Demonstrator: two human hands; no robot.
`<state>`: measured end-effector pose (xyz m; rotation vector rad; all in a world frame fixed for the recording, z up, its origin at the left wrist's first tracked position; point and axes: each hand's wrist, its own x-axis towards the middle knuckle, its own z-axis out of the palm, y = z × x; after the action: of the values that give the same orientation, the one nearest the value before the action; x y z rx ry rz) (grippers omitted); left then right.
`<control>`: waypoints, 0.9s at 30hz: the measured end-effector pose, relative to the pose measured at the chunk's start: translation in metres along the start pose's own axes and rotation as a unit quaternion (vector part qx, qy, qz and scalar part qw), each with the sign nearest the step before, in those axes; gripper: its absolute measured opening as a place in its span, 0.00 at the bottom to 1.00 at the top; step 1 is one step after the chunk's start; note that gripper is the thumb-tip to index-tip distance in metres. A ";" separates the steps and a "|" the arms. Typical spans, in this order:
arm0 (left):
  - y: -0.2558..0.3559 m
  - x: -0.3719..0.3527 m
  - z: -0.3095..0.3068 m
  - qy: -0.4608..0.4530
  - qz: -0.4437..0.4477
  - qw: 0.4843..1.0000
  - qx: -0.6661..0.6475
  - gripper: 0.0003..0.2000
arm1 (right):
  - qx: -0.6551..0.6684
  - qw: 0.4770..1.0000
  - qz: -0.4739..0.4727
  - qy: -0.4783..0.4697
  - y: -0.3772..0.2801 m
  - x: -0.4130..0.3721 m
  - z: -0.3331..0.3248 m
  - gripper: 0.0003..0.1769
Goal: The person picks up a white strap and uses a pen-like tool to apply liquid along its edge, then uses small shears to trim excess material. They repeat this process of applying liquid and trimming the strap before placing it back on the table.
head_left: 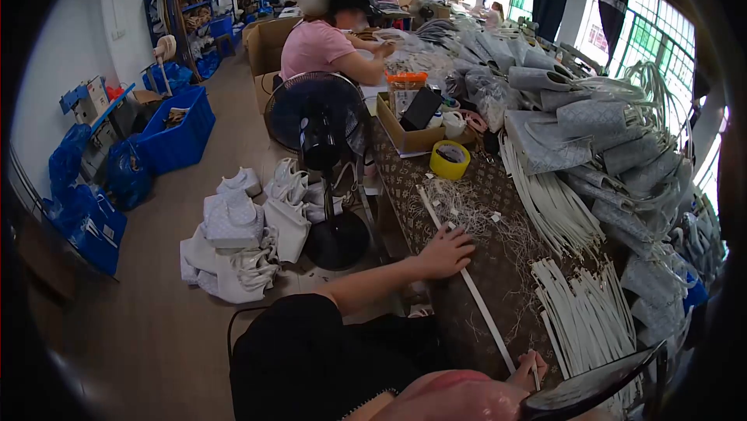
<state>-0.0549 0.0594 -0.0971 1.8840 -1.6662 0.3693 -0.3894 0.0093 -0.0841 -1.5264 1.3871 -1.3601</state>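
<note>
A long, narrow white strap [484, 308] lies slantwise across the brown patterned tabletop [459, 296]. My left hand [447, 253] rests flat on the strap near its far end, fingers spread. By the strap's near end, my right hand [530, 366] is closed in a pinch. A thin pale piece shows at its fingers, too small to name. Loose thread scraps [506, 238] and small white bits lie beyond my left hand. To the right are a bundle of white straps [587, 316] and another bundle [548, 203] farther off.
Grey patterned bag pieces [591, 121] are heaped at the right. Yellow tape [450, 160] and an open carton [408, 137] stand farther up the table. A black fan [317, 141] and stacked white bags [233, 222] occupy the floor at left. A co-worker in pink [319, 51] sits beyond.
</note>
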 end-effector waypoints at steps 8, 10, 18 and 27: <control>0.006 0.017 -0.015 -0.083 -0.096 0.992 0.018 0.26 | 0.060 0.998 0.001 0.014 -0.013 -0.007 -0.001 0.08; 0.020 0.019 -0.018 -0.132 -0.060 0.989 0.027 0.26 | 0.085 0.995 0.049 0.019 -0.030 -0.011 0.001 0.09; 0.085 0.054 -0.013 -0.195 0.129 0.950 -0.207 0.11 | 0.062 0.994 0.089 0.025 -0.027 -0.011 -0.001 0.07; 0.154 0.091 0.006 -0.450 0.262 0.816 -0.251 0.10 | 0.067 0.993 0.091 0.034 -0.033 -0.010 -0.001 0.07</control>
<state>-0.1890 -0.0234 -0.0128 1.1881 -2.5535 -0.8444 -0.3802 0.0265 -0.0552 -1.2457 1.4100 -1.3725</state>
